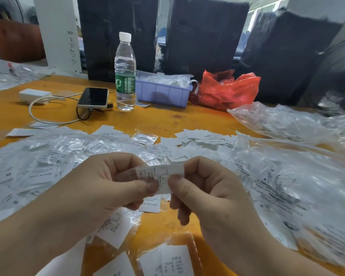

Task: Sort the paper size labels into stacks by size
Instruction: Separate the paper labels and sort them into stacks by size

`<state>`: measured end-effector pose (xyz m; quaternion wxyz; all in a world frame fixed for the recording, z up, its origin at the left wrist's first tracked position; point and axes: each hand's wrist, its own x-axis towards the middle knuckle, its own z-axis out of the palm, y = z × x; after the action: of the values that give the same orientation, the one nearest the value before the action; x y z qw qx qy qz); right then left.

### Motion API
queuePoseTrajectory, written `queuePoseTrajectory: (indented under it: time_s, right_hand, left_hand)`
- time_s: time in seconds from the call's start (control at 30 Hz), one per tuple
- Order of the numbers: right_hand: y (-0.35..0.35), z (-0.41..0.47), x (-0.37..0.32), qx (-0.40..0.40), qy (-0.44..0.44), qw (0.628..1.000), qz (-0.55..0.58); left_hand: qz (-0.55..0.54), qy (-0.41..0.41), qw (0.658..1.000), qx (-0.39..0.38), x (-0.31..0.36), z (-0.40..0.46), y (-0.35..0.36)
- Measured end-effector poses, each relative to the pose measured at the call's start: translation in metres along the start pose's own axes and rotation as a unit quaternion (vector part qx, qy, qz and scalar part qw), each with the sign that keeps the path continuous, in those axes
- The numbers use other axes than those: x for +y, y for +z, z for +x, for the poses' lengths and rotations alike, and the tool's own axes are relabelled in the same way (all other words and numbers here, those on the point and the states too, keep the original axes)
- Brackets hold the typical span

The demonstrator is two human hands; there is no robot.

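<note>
A small white paper label (161,176) with printed text is held up between both hands above the orange table (163,118). My left hand (108,184) pinches its left part between thumb and fingers. My right hand (209,188) pinches its right part the same way. Loose white labels (199,136) lie scattered across the table beyond the hands, many in clear plastic bags (64,150). More labels (112,230) lie under and in front of my hands.
A water bottle (125,72), a phone (93,97) with a white charger (34,95) and cable, a purple tray (163,92) and a red plastic bag (225,90) stand at the back. Clear bags (283,122) pile up on the right. Dark wrapped bundles (205,34) stand behind.
</note>
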<state>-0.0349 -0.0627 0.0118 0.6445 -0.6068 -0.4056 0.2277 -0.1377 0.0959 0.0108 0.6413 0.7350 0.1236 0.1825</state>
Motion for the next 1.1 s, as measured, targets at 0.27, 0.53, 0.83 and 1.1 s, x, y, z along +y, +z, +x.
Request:
queuePoseTrajectory:
  time_s: [0.27,0.53,0.83,1.1]
  right_hand:
    - [-0.002,0.002,0.001,-0.008,0.011,1.0,-0.003]
    - [-0.002,0.002,0.002,-0.001,0.003,1.0,0.012]
    - [-0.003,0.0,0.0,0.004,-0.009,1.0,0.013]
    - [-0.005,0.002,0.001,-0.008,-0.017,0.999,-0.032]
  left_hand:
    - [0.0,-0.001,1.0,0.002,-0.004,0.002,0.002]
    - [0.014,0.007,1.0,-0.013,0.0,0.003,0.002]
    - [0.059,0.017,0.998,0.024,0.003,0.0,0.001]
    - [0.061,0.041,0.997,0.019,0.012,-0.005,0.007]
